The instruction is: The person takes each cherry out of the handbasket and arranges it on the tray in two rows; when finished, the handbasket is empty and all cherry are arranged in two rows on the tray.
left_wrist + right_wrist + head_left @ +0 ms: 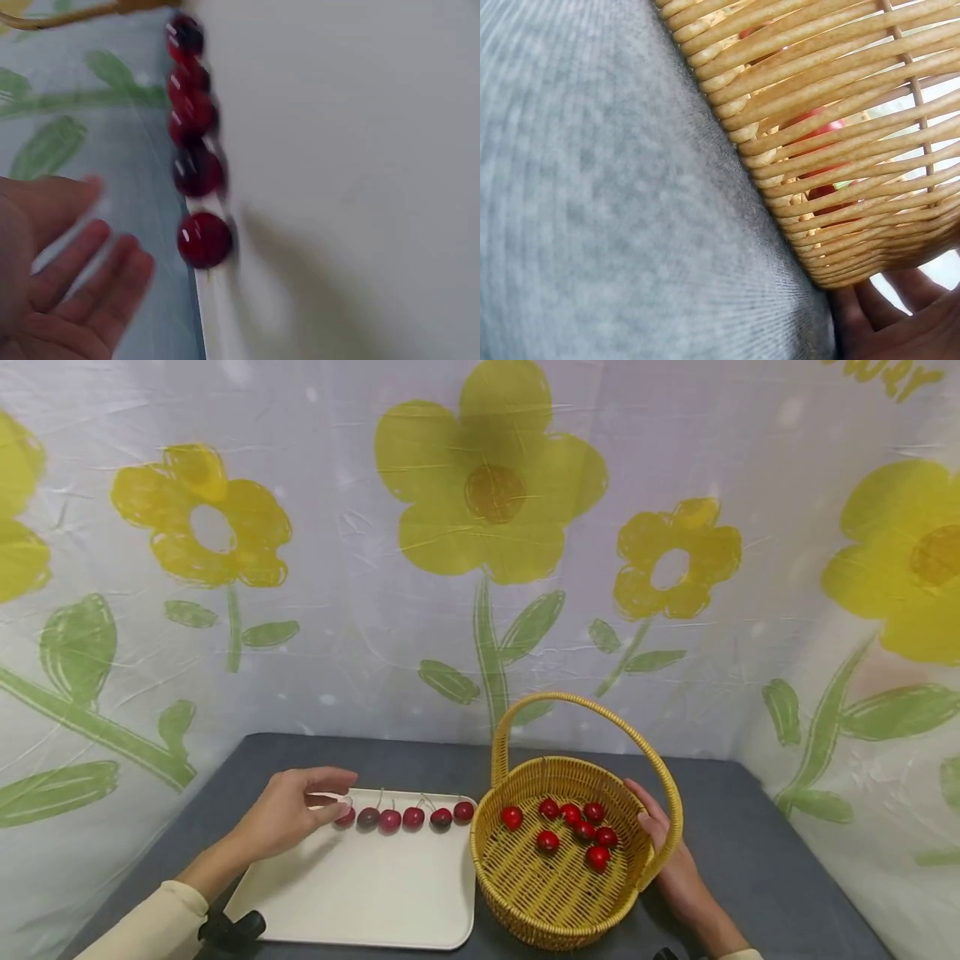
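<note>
My left hand is by the left end of a row of several dark red cherries along the far edge of a white tray. Its fingers are spread apart with nothing between them. In the left wrist view the end cherry sits just beside the fingertips. On the right, a yellow wicker basket with a tall handle holds several bright red cherries. My right hand holds the basket's right side at the rim. The right wrist view shows its fingers against the woven wall, partly hidden.
Tray and basket stand side by side on a dark grey table. The basket's arched handle rises above its rim. A pale curtain with yellow flowers hangs behind and at both sides.
</note>
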Available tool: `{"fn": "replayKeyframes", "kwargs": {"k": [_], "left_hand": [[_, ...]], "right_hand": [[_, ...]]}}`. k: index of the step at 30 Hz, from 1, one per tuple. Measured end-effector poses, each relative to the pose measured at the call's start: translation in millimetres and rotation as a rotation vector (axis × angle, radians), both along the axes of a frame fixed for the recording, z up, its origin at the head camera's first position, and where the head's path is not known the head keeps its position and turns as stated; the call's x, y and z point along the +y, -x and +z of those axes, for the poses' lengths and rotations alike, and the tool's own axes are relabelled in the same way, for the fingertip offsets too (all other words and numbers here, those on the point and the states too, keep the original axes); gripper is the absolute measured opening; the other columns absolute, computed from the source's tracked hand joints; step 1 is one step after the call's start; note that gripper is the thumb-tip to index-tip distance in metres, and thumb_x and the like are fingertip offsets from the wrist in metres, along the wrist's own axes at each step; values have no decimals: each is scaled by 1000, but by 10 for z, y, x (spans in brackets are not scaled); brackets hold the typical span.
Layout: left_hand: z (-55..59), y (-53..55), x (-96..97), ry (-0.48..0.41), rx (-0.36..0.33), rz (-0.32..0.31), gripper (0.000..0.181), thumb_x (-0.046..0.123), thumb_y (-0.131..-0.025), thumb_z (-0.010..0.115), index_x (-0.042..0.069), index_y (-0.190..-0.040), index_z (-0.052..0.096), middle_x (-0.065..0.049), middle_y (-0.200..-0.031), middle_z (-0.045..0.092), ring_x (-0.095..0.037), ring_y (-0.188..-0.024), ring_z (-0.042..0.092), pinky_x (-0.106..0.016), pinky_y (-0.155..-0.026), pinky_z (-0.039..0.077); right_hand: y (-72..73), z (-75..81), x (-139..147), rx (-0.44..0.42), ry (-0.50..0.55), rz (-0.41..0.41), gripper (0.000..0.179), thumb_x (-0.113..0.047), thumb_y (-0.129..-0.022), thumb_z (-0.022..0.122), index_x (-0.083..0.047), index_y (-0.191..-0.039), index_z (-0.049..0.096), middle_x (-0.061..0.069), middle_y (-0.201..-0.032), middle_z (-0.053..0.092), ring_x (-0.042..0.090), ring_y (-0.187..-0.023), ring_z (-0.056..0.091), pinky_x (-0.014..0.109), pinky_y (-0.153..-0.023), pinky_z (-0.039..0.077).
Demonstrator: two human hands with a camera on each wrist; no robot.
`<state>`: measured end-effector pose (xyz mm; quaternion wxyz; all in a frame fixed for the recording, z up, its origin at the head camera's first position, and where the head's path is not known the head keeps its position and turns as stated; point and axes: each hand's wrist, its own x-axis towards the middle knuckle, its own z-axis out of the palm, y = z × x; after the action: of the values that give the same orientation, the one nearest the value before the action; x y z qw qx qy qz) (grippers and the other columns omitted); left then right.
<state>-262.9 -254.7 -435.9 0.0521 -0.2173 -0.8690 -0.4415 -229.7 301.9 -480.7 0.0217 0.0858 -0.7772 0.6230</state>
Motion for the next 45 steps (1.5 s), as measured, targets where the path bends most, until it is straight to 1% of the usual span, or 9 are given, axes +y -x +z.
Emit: {"fn": "replayKeyframes", "kwargs": {"k": [5, 13, 18, 22, 27, 33, 38, 42, 45], "left_hand": [[138, -154, 283, -272, -136, -76, 46, 14, -100, 81, 7, -144, 70, -14, -138, 76, -27, -124, 76, -31, -90, 66], [310, -381, 1093, -558, -275, -281, 47, 9, -101, 79, 3, -146, 67, -13, -141, 75, -24, -128, 75, -34, -98, 64], [277, -407, 1562, -640, -303, -415, 46, 6, -102, 77, -1, -145, 67, -21, -143, 72, -22, -128, 75, -36, -102, 63], [315, -352, 1834, -599, -258, -473, 43, 8, -101, 78, 0, -143, 69, -26, -142, 71, -26, -128, 74, -34, -101, 63], [452, -241, 2088, -401, -161, -472, 40, 14, -101, 81, 6, -139, 74, -15, -136, 77, -26, -127, 75, -30, -103, 61], [667, -20, 2360, 88, 21, -482, 34, 20, -100, 82, 19, -134, 80, 5, -130, 80, -3, -115, 75, -27, -102, 61], [828, 156, 2580, 411, 108, -571, 34, 19, -103, 79, 16, -137, 78, 5, -132, 79, -3, -115, 75, -25, -103, 59], [878, 248, 2760, 594, 148, -592, 33, 17, -101, 81, 14, -134, 80, 2, -129, 80, -7, -116, 74, -30, -111, 53], [865, 292, 2877, 708, 162, -588, 30, 17, -99, 83, 13, -129, 82, 4, -125, 80, -9, -115, 70, -30, -109, 50]], "right_hand": [[-8, -9, 21, 7, 12, 7, 56, -37, -122, 31, -20, -175, 27, 15, -178, 31, -10, -141, 48, 11, -107, 46], [7, 3, 9, -1, -27, -13, 55, -40, -122, 31, -24, -175, 28, 12, -178, 32, -11, -142, 46, 8, -106, 43], [-1, 4, -1, 8, -30, -13, 55, -40, -122, 32, -26, -174, 28, 13, -177, 33, -10, -141, 47, 8, -106, 43], [3, -11, 3, 23, -23, -9, 54, -39, -122, 32, -24, -174, 29, 14, -176, 35, -10, -141, 48, 9, -107, 44], [13, -35, 23, 5, -2, 9, 54, -39, -122, 31, -26, -174, 28, 14, -177, 34, -9, -141, 49, 11, -107, 45], [16, -43, 33, 19, -13, 4, 53, -38, -122, 31, -27, -174, 29, 14, -177, 34, -8, -143, 49, 11, -108, 44], [10, -27, 17, 16, -46, -18, 53, -40, -122, 32, -28, -173, 31, 12, -177, 34, -2, -146, 46, 9, -107, 43], [13, -20, 18, 14, -50, -25, 53, -40, -122, 32, -28, -173, 31, 12, -177, 34, 5, -151, 44, 8, -108, 41], [9, -20, 15, 15, -45, -25, 53, -40, -122, 32, -27, -173, 31, 12, -177, 35, 0, -149, 45, 7, -108, 41]]}}
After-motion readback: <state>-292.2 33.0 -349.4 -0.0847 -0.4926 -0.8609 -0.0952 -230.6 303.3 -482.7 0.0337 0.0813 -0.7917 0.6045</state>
